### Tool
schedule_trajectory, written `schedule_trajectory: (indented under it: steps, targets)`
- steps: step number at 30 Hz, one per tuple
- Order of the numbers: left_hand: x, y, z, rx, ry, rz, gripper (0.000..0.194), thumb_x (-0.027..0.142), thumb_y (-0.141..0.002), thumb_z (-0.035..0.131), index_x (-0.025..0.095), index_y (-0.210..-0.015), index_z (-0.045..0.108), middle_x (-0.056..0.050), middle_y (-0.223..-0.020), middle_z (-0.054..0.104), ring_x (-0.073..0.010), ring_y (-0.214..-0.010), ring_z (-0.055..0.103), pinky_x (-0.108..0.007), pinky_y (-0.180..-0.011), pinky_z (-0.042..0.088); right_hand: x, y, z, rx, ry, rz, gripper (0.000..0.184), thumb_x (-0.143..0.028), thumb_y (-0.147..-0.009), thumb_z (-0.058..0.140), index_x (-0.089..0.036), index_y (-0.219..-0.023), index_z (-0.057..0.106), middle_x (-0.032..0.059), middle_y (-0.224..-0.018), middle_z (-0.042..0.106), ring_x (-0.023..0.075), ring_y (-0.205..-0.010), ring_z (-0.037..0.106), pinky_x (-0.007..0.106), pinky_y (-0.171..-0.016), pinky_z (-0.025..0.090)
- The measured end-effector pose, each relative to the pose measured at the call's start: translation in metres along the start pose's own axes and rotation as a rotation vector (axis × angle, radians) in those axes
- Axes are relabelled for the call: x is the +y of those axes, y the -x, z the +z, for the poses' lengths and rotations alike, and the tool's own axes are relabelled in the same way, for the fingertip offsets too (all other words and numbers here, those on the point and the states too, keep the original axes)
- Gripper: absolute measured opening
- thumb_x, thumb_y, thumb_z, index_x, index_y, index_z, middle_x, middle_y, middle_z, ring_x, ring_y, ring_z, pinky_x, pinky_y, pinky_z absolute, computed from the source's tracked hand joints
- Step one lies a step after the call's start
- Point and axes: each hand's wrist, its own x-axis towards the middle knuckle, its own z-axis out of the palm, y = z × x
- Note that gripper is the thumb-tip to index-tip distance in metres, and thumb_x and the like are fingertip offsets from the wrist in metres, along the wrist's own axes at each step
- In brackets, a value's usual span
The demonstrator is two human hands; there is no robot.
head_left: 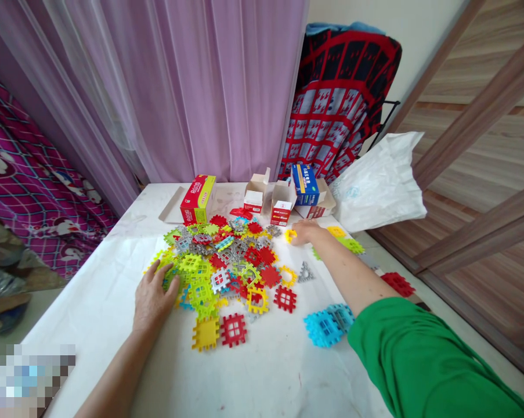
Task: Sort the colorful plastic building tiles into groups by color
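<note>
Yellow-green plastic waffle blocks [194,284] heap on the white table [91,325] under the left hand [155,296], spread open and resting on them. The right hand [305,232], fingers curled, touches a yellow block [290,235], grip unclear. Open cardboard boxes [257,194] stand beyond, contents hidden.

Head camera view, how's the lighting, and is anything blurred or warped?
In the head view, the light is soft and even, with only faint shadows around the plastic building tiles on the white tabletop; the wide lens visibly warps the slanting wooden bars at right; a pixelated patch obscures the bottom-left corner.
</note>
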Motion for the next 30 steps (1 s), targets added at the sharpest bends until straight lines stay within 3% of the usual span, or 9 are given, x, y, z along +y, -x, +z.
schedule_trajectory:
  steps: [4, 9, 12, 15, 18, 23, 30]
  targets:
    - [0.001, 0.0, -0.002, -0.001, 0.002, 0.001, 0.042, 0.04, -0.085, 0.045, 0.02, -0.116, 0.065, -0.012, -0.135, 0.053, -0.0303, -0.123, 0.052, -0.046, -0.105, 0.041, -0.003, 0.0, 0.002, 0.015, -0.012, 0.03, 0.053, -0.054, -0.065, 0.071, -0.024, -0.109, 0.067, 0.0137, -0.115, 0.065, 0.0363, -0.115, 0.053, 0.052, -0.097, 0.042]
    - [0.003, -0.001, -0.005, -0.043, -0.031, 0.006, 0.048, 0.042, -0.088, 0.039, 0.014, -0.118, 0.064, -0.017, -0.137, 0.051, -0.0312, -0.124, 0.051, -0.045, -0.105, 0.041, 0.0, 0.003, 0.001, 0.021, -0.027, 0.012, 0.059, -0.057, -0.063, 0.073, -0.026, -0.113, 0.066, 0.0113, -0.122, 0.063, 0.0339, -0.12, 0.051, 0.048, -0.1, 0.041]
    - [0.002, -0.001, -0.004, -0.036, -0.032, 0.005, 0.046, 0.042, -0.087, 0.04, 0.016, -0.118, 0.064, -0.015, -0.137, 0.051, -0.0311, -0.125, 0.05, -0.046, -0.105, 0.041, 0.018, 0.005, -0.005, 0.012, -0.074, 0.032, 0.064, -0.059, -0.068, 0.068, -0.028, -0.124, 0.06, 0.0076, -0.13, 0.06, 0.0303, -0.119, 0.053, 0.043, -0.098, 0.043]
    - [0.001, 0.0, -0.003, -0.026, -0.035, 0.007, 0.045, 0.042, -0.087, 0.042, 0.018, -0.117, 0.064, -0.014, -0.136, 0.052, -0.0309, -0.125, 0.05, -0.046, -0.105, 0.041, 0.044, 0.009, -0.012, 0.033, -0.079, 0.078, 0.048, -0.044, -0.082, 0.058, -0.029, -0.127, 0.058, 0.004, -0.133, 0.058, 0.0249, -0.118, 0.055, 0.036, -0.096, 0.045]
    - [0.001, 0.0, -0.003, -0.036, -0.043, 0.012, 0.048, 0.044, -0.088, 0.039, 0.017, -0.118, 0.063, -0.015, -0.137, 0.05, -0.0317, -0.125, 0.05, -0.046, -0.105, 0.041, 0.061, 0.014, -0.014, 0.036, -0.052, 0.146, 0.038, -0.036, -0.08, 0.059, -0.03, -0.117, 0.065, 0.004, -0.129, 0.061, 0.0267, -0.116, 0.056, 0.038, -0.094, 0.045]
    - [0.0, 0.0, -0.002, -0.034, -0.035, 0.01, 0.048, 0.044, -0.087, 0.039, 0.017, -0.118, 0.063, -0.016, -0.136, 0.051, -0.0324, -0.124, 0.051, -0.047, -0.105, 0.041, 0.052, 0.013, 0.001, -0.002, -0.037, 0.211, 0.044, -0.047, -0.077, 0.062, -0.026, -0.116, 0.067, 0.009, -0.125, 0.064, 0.0325, -0.114, 0.057, 0.046, -0.092, 0.046]
    - [0.004, -0.001, -0.005, -0.047, -0.034, -0.002, 0.046, 0.044, -0.087, 0.04, 0.018, -0.117, 0.064, -0.014, -0.137, 0.051, -0.0316, -0.125, 0.05, -0.046, -0.106, 0.041, 0.047, 0.004, 0.012, -0.012, -0.014, 0.257, 0.045, -0.044, -0.077, 0.06, -0.023, -0.117, 0.066, 0.0134, -0.13, 0.059, 0.0345, -0.12, 0.052, 0.048, -0.098, 0.04]
